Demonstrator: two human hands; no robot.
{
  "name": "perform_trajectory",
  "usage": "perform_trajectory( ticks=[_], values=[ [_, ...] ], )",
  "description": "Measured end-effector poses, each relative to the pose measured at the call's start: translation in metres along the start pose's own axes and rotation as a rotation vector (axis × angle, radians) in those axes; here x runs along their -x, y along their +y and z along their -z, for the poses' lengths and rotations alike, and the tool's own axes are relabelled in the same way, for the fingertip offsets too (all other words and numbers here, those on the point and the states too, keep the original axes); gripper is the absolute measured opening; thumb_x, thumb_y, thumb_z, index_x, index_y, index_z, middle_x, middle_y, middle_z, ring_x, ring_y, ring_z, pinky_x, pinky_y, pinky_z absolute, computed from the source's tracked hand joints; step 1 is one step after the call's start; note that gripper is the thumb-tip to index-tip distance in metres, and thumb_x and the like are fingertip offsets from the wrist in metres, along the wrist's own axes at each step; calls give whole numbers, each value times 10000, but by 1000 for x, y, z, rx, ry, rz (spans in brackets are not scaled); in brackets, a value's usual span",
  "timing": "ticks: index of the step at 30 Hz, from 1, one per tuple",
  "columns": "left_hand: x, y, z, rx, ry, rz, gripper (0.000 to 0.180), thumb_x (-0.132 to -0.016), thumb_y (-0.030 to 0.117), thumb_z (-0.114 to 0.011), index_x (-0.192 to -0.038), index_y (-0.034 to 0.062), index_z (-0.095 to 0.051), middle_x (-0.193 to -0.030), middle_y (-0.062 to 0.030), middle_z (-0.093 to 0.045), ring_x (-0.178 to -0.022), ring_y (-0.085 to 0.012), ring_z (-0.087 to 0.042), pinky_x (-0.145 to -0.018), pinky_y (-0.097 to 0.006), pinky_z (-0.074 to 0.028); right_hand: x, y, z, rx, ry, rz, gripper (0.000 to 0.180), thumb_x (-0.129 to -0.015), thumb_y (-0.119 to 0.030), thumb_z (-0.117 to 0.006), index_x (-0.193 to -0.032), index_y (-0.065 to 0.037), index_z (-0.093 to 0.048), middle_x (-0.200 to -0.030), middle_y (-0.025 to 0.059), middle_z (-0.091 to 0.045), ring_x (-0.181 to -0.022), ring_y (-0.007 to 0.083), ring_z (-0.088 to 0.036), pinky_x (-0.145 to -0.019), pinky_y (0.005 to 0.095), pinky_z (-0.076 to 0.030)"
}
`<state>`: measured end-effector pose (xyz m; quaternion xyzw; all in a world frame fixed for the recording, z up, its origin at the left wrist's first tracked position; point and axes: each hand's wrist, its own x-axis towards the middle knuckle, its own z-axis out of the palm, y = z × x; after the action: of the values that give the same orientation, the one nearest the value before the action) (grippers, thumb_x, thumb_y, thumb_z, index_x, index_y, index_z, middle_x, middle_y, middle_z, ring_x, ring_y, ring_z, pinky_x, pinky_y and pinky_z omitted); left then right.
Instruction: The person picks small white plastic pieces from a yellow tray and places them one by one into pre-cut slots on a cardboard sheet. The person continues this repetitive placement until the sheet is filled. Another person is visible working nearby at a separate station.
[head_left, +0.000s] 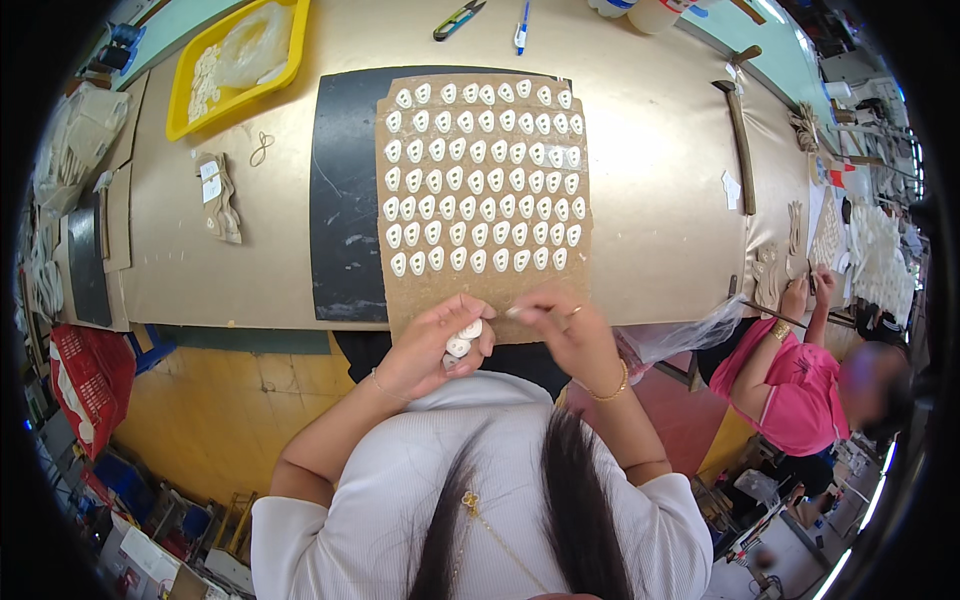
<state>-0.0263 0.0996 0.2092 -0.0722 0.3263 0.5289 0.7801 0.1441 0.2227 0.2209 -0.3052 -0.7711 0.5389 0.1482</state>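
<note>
My left hand [420, 350] is closed around several small white teardrop-shaped pieces [460, 345], just over the near edge of a brown cardboard sheet [480, 292]. Close by on its right, my right hand [575, 330] pinches a single small white piece [513, 312] between its fingertips. Rows of white teardrop pieces [478, 208] with dark marks in their middles cover most of the cardboard. The sheet lies partly on a black board [345, 200], which shows along its left side.
A yellow tray [182, 125] at the far left holds loose white pieces and a plastic bag. Snips [458, 20] and a blue pen [521, 28] lie at the back. A hammer [738, 145] lies right. A co-worker in pink [785, 390] works at the right edge.
</note>
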Motion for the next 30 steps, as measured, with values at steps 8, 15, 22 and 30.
perform_trajectory(
  ticks=[8, 15, 22, 30],
  values=[
    [-1, 6, -6, 18, 102, -24, 313, -992, 230, -416, -1152, -16, -526, -810, -105, -600, -547, -117, -480, -447, -206, -350, -3, 41, 37, -74, 340, -350, 161, -870, -62, -639, -1008, 20, -631, -850, 41, -630, -748, 92, -573, -693, 234, -475],
    [0, 7, -8, -185, 94, -8, 345, -985, 224, -471, -1225, -21, -510, -761, -18, -533, -564, -68, -427, -476, -183, -317, -13, 43, 35, -216, 330, -479, 159, -858, -55, -657, -980, 42, -626, -837, 41, -640, -701, 64, -564, -653, 200, -477],
    [0, 5, -6, -252, 101, 9, 362, -988, 267, -471, -1222, -3, -527, -741, 7, -512, -562, -53, -411, -490, -176, -317, -19, 41, 34, 67, 318, -375, 177, -813, -44, -690, -968, 24, -634, -820, 9, -584, -680, 68, -517, -638, 207, -452],
    [-1, 6, -9, -328, 80, 39, 375, -987, 283, -473, -1221, -3, -537, -708, 7, -498, -555, -50, -396, -491, -177, -315, -22, 54, 37, 417, 423, -157, 488, -704, -123, -793, -1092, -21, -516, -844, 7, -427, -663, 115, -353, -627, 243, -389]
  ],
)
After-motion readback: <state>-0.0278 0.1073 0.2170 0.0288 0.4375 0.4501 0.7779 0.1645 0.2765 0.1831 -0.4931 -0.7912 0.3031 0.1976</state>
